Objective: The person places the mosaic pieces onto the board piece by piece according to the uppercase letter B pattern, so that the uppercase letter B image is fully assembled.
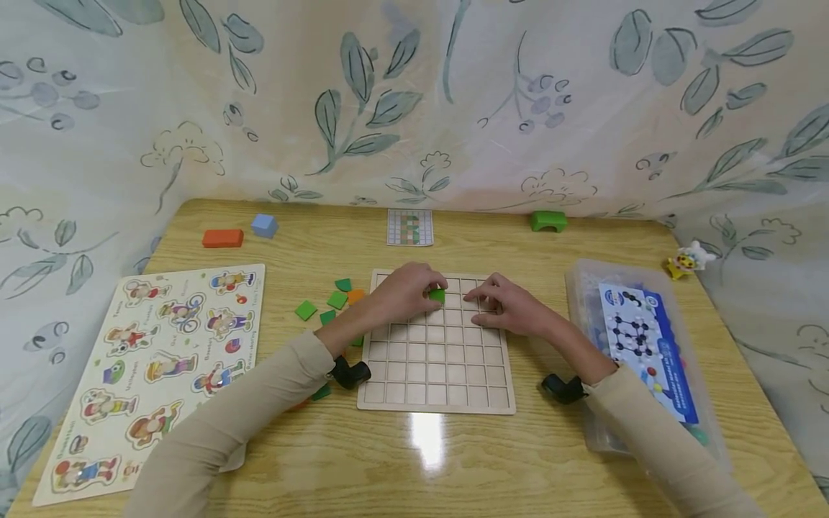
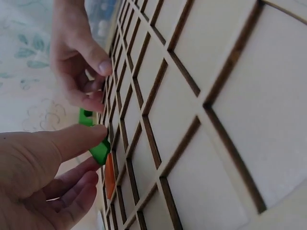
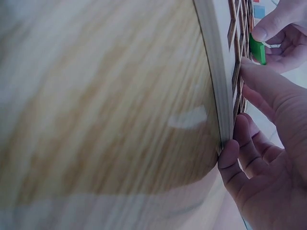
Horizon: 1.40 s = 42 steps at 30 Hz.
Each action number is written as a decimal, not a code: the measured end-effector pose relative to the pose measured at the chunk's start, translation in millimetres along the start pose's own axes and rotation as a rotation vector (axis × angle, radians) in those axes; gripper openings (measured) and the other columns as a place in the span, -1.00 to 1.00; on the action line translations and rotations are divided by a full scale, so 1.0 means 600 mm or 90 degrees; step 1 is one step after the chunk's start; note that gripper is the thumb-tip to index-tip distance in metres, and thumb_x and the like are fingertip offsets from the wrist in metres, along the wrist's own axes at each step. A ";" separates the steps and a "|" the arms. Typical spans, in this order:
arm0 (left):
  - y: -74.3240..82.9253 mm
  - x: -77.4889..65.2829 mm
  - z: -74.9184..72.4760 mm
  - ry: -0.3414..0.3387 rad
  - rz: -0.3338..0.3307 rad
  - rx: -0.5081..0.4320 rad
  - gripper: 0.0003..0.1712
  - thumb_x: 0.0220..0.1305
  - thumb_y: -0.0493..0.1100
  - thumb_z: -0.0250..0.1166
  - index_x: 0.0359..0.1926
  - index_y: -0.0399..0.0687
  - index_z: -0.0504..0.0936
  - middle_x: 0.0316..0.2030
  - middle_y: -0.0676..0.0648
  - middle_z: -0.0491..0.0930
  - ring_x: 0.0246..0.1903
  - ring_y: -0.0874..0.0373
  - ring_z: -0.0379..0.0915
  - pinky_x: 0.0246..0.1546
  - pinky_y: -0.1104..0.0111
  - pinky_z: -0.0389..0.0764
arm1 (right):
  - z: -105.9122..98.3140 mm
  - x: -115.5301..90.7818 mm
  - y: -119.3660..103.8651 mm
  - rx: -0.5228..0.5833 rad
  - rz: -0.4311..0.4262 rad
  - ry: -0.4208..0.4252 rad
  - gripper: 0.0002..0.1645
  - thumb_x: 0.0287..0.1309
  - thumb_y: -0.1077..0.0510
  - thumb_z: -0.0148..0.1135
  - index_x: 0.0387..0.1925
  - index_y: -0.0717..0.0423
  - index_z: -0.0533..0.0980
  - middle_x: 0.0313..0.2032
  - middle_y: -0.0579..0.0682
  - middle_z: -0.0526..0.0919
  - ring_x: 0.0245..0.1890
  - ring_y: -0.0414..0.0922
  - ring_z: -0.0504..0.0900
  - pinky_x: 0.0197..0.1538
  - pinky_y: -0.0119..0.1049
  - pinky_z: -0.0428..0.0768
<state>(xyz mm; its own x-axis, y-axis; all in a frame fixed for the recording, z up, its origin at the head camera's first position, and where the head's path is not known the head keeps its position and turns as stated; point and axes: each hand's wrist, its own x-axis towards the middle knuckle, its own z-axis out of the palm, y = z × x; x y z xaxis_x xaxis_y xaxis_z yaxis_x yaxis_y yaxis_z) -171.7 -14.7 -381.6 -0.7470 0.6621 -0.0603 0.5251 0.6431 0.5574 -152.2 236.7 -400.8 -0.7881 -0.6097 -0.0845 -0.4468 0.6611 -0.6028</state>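
My left hand is over the upper part of a wooden grid board, pinching a green square tile between thumb and fingertips. The left wrist view shows the green tile tilted close over the grid, with an orange tile lying in a cell beside it; in the head view the hand hides that orange tile. My right hand rests at the board's right side, thumb and index finger reaching over the cells with a gap between them. In the right wrist view, fingertips are right at the board's edge.
Several loose green and orange tiles lie left of the board, partly behind my left forearm. A picture puzzle board is at left, a clear plastic box at right. A pattern card, red, blue and green blocks line the back.
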 end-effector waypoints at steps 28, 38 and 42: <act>-0.007 -0.011 0.006 0.010 -0.031 0.020 -0.70 0.20 -0.04 0.39 -0.05 0.02 0.74 -0.10 0.01 0.60 -0.08 0.10 0.45 -0.26 0.36 0.47 | -0.001 0.001 -0.007 0.019 0.042 -0.017 -0.58 0.21 0.13 0.31 0.10 0.07 0.55 -0.19 0.04 0.39 -0.29 -0.14 0.36 -0.20 -0.31 0.39; -0.015 -0.013 0.003 0.018 -0.002 0.034 -0.56 0.19 -0.02 0.39 0.08 -0.03 0.65 0.00 -0.05 0.59 0.00 0.04 0.46 -0.01 0.22 0.51 | -0.001 0.001 -0.003 0.020 0.035 -0.011 -0.58 0.20 0.12 0.31 0.10 0.07 0.55 -0.21 0.04 0.38 -0.29 -0.15 0.36 -0.20 -0.32 0.39; -0.031 -0.038 -0.020 0.032 -0.008 0.018 -0.47 0.20 0.02 0.38 0.16 -0.04 0.59 0.07 -0.10 0.55 0.05 0.00 0.44 0.04 0.17 0.51 | -0.001 -0.001 -0.004 0.021 0.023 -0.010 -0.57 0.20 0.11 0.32 0.10 0.09 0.56 -0.23 0.04 0.39 -0.30 -0.15 0.37 -0.22 -0.34 0.41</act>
<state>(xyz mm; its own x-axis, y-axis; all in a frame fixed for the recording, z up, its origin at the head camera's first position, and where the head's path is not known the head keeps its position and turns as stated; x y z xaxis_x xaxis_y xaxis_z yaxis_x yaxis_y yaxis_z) -169.4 -46.4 -380.8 -0.7728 0.6341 -0.0259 0.5256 0.6625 0.5337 -150.9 235.9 -398.8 -0.7971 -0.5921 -0.1189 -0.4032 0.6683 -0.6252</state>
